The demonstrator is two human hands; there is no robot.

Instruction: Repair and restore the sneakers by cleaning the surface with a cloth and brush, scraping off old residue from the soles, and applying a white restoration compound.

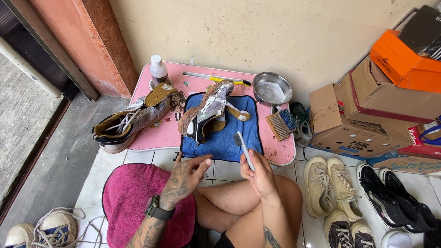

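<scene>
My right hand (258, 171) holds a white toothbrush (243, 148) with its bristle head raised over the front edge of a blue towel (227, 140). My left hand (186, 177) hovers beside it above my crossed legs, fingers apart, holding nothing. A worn high-top shoe (204, 112) lies tilted on the towel. Its twin shoe (131, 119) rests on its side on the left of the small pink table (158, 138).
A white bottle (159, 70), a metal bowl (272, 88), a long yellow-handled brush (216, 78) and two scrub brushes (281, 123) sit on the table. Cardboard and orange boxes (367, 110) stack at right. Pairs of sneakers (330, 186) line the floor. A pink cushion (133, 193) lies at left.
</scene>
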